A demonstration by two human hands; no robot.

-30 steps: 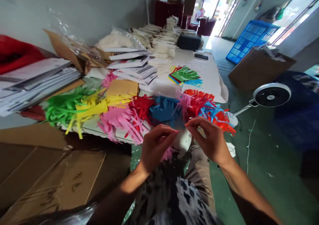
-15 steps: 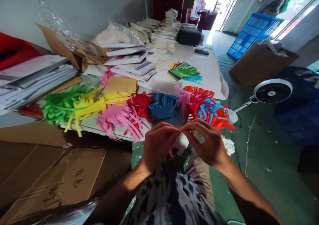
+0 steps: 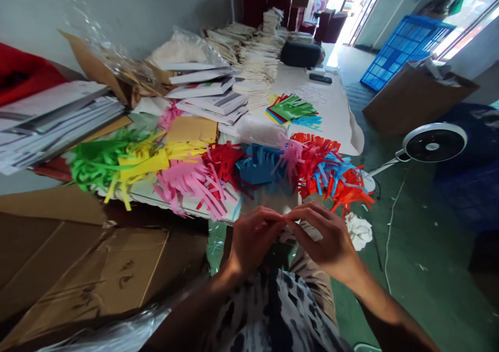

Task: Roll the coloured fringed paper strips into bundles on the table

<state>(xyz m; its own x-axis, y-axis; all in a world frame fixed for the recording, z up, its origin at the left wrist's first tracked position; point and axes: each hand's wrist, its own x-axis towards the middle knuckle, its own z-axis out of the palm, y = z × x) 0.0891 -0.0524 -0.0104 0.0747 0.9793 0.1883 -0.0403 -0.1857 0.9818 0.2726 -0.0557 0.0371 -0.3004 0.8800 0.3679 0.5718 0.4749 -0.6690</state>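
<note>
Above my lap, in front of the table edge, my left hand [image 3: 255, 237] and my right hand [image 3: 325, 235] meet at their fingertips. Both are closed in a pinch on a thin pink paper strip [image 3: 284, 219], of which only a trace shows; the fingers hide the rest. Just beyond them on the table lie fringed paper bundles: blue [image 3: 257, 165], red [image 3: 224, 157], pink [image 3: 191, 178], yellow [image 3: 144, 159], green [image 3: 95, 159] and orange-red [image 3: 346, 185]. A fanned stack of fringed sheets, green on top [image 3: 294, 108], rests farther back.
White flat packs [image 3: 212, 94] and tall piles of off-white pieces [image 3: 259, 55] stand on the table. Cardboard [image 3: 128, 274] lies low at the left. To the right are a round fan [image 3: 432, 145], a brown carton [image 3: 409, 100] and a blue crate [image 3: 407, 48].
My hands, still pinched together, have sunk slightly towards my lap. The pink strip end that hung below my left hand no longer shows. The whole view has shifted a little.
</note>
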